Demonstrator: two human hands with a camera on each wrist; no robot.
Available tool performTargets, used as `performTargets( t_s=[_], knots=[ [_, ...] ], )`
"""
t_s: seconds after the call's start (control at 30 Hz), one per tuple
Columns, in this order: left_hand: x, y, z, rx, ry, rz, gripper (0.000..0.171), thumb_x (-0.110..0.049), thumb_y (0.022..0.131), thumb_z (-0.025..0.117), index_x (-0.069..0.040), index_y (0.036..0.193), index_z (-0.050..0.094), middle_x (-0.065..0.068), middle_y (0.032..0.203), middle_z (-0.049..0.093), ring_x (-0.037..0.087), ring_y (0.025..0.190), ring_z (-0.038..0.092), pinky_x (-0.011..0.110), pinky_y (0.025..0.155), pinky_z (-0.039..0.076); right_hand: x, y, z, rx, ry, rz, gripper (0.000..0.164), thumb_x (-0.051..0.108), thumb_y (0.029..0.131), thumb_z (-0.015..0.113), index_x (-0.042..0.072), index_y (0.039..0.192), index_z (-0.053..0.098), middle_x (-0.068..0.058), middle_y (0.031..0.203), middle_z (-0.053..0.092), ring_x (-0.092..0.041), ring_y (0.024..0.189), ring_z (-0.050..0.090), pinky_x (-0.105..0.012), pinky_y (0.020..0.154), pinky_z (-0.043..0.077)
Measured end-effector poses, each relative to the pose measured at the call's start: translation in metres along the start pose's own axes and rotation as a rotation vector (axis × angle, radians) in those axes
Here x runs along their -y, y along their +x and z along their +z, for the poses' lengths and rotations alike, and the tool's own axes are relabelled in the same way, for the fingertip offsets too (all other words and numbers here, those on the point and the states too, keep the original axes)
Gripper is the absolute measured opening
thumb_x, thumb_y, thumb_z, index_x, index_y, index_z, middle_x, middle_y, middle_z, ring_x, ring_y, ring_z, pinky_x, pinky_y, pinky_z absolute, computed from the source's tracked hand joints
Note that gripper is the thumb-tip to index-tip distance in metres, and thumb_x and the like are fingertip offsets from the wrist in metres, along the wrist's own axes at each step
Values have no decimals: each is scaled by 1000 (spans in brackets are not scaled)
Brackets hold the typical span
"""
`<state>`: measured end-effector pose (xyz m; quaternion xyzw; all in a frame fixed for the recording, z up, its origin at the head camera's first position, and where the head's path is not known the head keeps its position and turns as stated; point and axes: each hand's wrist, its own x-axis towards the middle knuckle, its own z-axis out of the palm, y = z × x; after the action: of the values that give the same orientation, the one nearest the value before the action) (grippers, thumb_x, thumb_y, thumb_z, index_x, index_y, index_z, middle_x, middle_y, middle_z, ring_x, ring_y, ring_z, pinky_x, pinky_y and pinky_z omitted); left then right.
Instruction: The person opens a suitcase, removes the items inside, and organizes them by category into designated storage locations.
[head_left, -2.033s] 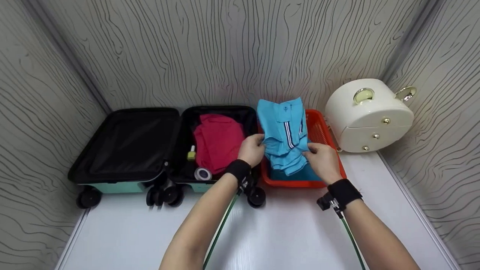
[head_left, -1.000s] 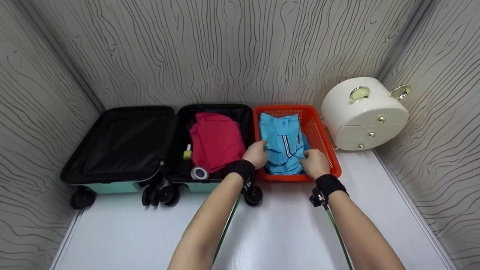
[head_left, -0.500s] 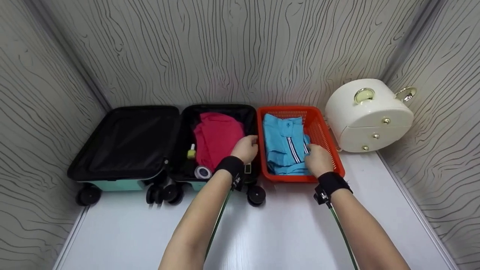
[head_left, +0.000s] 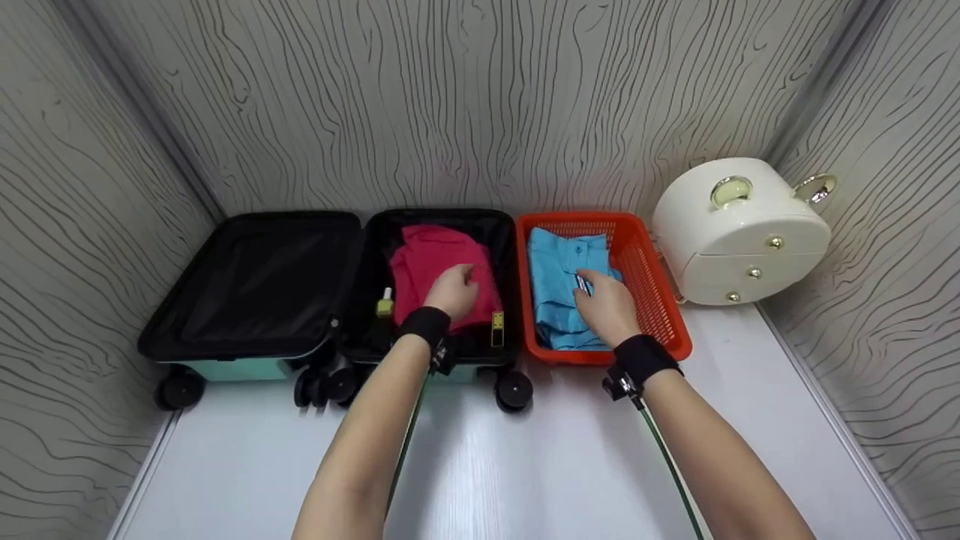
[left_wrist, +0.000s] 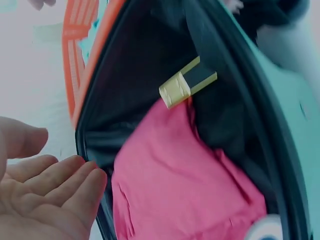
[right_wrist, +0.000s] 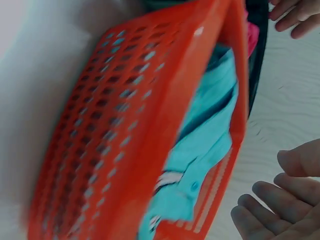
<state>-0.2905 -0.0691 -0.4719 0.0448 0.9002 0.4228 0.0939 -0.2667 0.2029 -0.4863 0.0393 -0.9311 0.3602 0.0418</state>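
In the head view my left hand (head_left: 454, 292) hovers over a folded pink garment (head_left: 433, 251) in the suitcase (head_left: 439, 217). The left wrist view shows that hand (left_wrist: 55, 192) holding nothing, its thumb apart from loosely bent fingers. My right hand (head_left: 606, 306) is above a folded blue garment (head_left: 555, 259) with a button and striped trim, lying in the red basket (head_left: 651, 281). Nothing is between that hand's (right_wrist: 280, 205) thumb and relaxed fingers in the right wrist view. A small gold-and-black item (left_wrist: 176, 91) lies beside the pink cloth.
The suitcase's other black-lined half (head_left: 259, 281) lies spread at left. A yellow bottle with a white top (head_left: 385, 304) and a white-rimmed round item (left_wrist: 267, 230) are in the packed half. Right of the basket stands a white rounded case (head_left: 739, 232) with gold knobs, near the wall.
Both hands lowered the blue garment into the basket and let it go. My left hand then moved left over the suitcase, uncovering the gold-and-black item; my right hand shifted slightly left over the garment.
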Motion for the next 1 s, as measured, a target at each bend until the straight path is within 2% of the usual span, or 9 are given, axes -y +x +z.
performTargets(
  t_s=[0.1,0.23,0.33,0.43,0.5,0.57,0.67,0.87,1.0],
  knots=[
    [8,-4,-13,-7,-10,-35,48,-11,108,48,1,153,42,19,151,49,31,140,45,42,113,39,12,2,4,34,45,-15,44,18,105,57,4,147,55,-20,144,57,-19,54,46,-32,54,38],
    [20,-10,-28,-14,-17,-78,49,-15,109,48,2,154,40,21,152,47,32,140,45,43,112,40,29,5,11,83,122,-18,45,20,106,55,6,148,54,-20,146,55,-14,45,36,-30,50,37],
    [30,-13,-37,-10,-12,-121,50,-17,109,47,4,154,40,22,153,45,34,141,44,44,112,39,43,7,18,131,168,-9,46,21,107,54,6,150,51,-20,148,52,-18,56,45,-34,59,39],
    [40,-15,-44,-15,15,-172,51,-18,107,46,8,151,41,25,152,46,36,138,46,44,111,40,56,11,28,198,207,5,48,24,108,52,4,151,49,-19,150,50,-24,88,60,-39,77,46],
    [47,-17,-48,-17,36,-210,52,-20,106,45,9,149,42,26,150,48,36,134,49,44,109,41,62,14,36,256,244,27,50,26,108,51,3,152,46,-20,152,48,-29,115,59,-42,93,48],
    [53,-17,-49,-18,48,-239,53,-21,105,45,11,148,44,28,147,50,37,129,52,43,105,43,67,17,43,304,267,44,52,27,109,49,0,153,44,-21,152,47,-32,133,50,-45,105,44],
    [60,-18,-49,-10,62,-259,51,-21,105,45,12,144,47,28,142,53,36,122,55,42,101,45,71,19,52,352,299,80,53,27,110,47,-3,153,41,-23,154,44,-36,140,44,-48,111,41],
    [65,-13,-45,-27,104,-282,41,-19,103,47,10,127,61,24,123,63,33,102,59,39,90,47,79,22,64,354,309,90,54,25,109,48,-7,152,40,-24,154,43,-36,142,42,-46,113,38],
    [71,-7,-42,-24,135,-305,43,-20,104,48,10,132,59,24,130,62,34,109,58,41,96,46,85,24,71,356,315,85,51,22,109,47,-6,152,41,-23,151,47,-34,138,47,-46,110,41]
  ],
)
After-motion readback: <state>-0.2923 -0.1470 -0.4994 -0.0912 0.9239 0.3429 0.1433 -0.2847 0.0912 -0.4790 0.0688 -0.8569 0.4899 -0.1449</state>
